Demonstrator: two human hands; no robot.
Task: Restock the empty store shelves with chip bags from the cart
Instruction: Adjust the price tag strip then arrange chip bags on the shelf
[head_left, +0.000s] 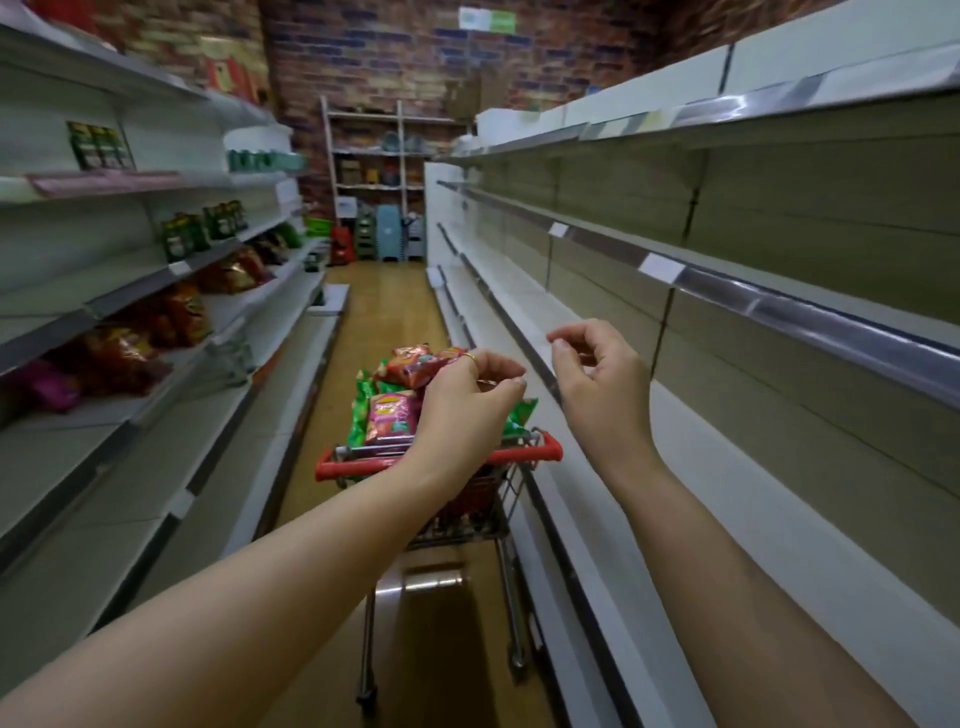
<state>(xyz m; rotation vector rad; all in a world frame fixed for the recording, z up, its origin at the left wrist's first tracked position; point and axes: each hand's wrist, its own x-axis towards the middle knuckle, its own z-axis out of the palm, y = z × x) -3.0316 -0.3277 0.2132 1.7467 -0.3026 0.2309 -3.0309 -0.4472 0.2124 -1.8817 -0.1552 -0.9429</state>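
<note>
Mostly bare aisle. Empty shelves (701, 441) run near to far down the right side, several tiers, all with nothing on them. Left shelves (78, 467) are partly stocked with red, orange and green bags.

Cart (498, 499) stands mid-aisle just beyond the forearms, its long axis along the aisle and its red handle (343, 465) at the near end. Chip bags are heaped in the basket: green bags (363, 405) underneath, a pink bag (389, 418) facing the camera with its long side roughly upright, a red bag (415, 364) lying on top at the far side.

Left hand (462, 405) hovers directly over the heap, fingers loosely curled, a ring on one finger. No bag shows in its grip; cannot tell whether the fingertips touch the red bag behind them. Right hand (597, 384) is raised to the right of the cart, beside the empty shelves, fingers loosely curled, grip holding nothing.

Judgement: the bags lie just below and beyond the left hand, so it is the nearer one for the pick; the right is closer to the shelves.

Writing: bag print too blurred to read. Shelf-edge tag (661, 267) looks blank. Far green sign (488, 20) is illegible.
</note>
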